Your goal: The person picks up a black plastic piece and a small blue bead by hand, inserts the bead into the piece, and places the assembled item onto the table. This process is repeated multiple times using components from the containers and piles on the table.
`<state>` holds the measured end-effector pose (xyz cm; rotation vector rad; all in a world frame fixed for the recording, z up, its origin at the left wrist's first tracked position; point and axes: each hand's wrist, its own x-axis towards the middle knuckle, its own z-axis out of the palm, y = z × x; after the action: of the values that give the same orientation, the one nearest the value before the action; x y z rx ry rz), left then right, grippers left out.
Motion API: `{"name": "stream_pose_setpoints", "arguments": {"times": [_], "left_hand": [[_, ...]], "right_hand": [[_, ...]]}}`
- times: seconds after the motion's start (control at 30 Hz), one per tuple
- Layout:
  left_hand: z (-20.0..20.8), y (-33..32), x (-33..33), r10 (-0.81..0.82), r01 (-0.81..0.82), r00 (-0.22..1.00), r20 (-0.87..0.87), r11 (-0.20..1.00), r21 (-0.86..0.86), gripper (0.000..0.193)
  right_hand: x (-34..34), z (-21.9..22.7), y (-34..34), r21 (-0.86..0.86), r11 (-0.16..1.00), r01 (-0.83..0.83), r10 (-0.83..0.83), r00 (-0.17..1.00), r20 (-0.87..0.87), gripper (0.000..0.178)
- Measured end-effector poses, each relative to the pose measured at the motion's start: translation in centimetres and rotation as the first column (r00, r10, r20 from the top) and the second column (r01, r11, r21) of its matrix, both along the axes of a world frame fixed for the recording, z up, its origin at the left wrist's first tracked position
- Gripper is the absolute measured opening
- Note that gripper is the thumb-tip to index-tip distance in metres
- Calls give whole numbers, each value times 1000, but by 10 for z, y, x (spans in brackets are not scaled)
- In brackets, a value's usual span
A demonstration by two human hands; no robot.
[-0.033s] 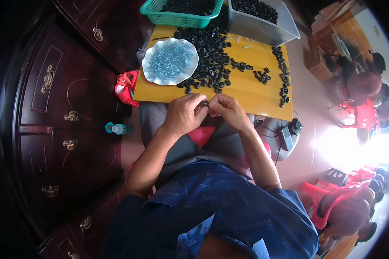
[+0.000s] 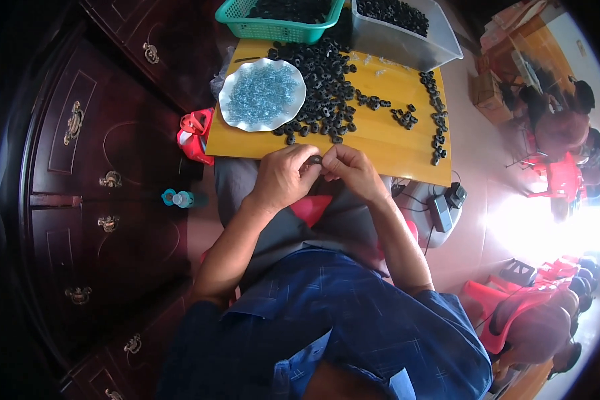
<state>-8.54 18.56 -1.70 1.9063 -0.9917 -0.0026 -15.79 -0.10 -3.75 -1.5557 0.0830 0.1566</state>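
Observation:
My left hand (image 2: pixel 283 179) and my right hand (image 2: pixel 355 171) meet at the near edge of a yellow wooden table (image 2: pixel 387 150). Between their fingertips they pinch one small black ring part (image 2: pixel 315 160). Just beyond the hands lies a heap of the same black ring parts (image 2: pixel 323 70). A white scalloped plate (image 2: pixel 228 107) to the left of the heap holds small pale-blue pieces. More black parts form a small cluster (image 2: pixel 405 118) and a line (image 2: pixel 437 123) along the table's right side.
A green basket (image 2: pixel 273 27) and a grey tub (image 2: pixel 413 47), both with black parts, stand at the table's far edge. A dark wooden cabinet (image 2: pixel 80 167) fills the left. A red bag (image 2: pixel 195 135), a small bottle (image 2: pixel 179 198), a power adapter (image 2: pixel 442 212), red stools (image 2: pixel 513 307) and another seated person (image 2: pixel 560 130) surround me.

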Motion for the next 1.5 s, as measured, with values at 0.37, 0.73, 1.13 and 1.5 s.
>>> {"name": "stream_pose_setpoints", "arguments": {"times": [0.37, 0.73, 1.13, 1.5], "left_hand": [[-1, -2, -1, 12, -10, 1000, 20, 999, -51, 15], [-4, 5, 11, -182, 182, 982, 52, 983, 13, 18], [4, -1, 1, 32, -36, 985, 169, 999, 18, 48], [2, 2, 2, -6, -2, 990, 139, 998, 57, 35]], "right_hand": [[-3, 0, 5, 49, 994, 96, -91, 992, -89, 22], [0, -8, -15, 69, 987, -145, 155, 973, -169, 21], [-5, -13, 22, 465, 854, 234, -134, 962, -237, 20], [-5, -12, 25, 476, 830, 292, -159, 941, -299, 24]]}}
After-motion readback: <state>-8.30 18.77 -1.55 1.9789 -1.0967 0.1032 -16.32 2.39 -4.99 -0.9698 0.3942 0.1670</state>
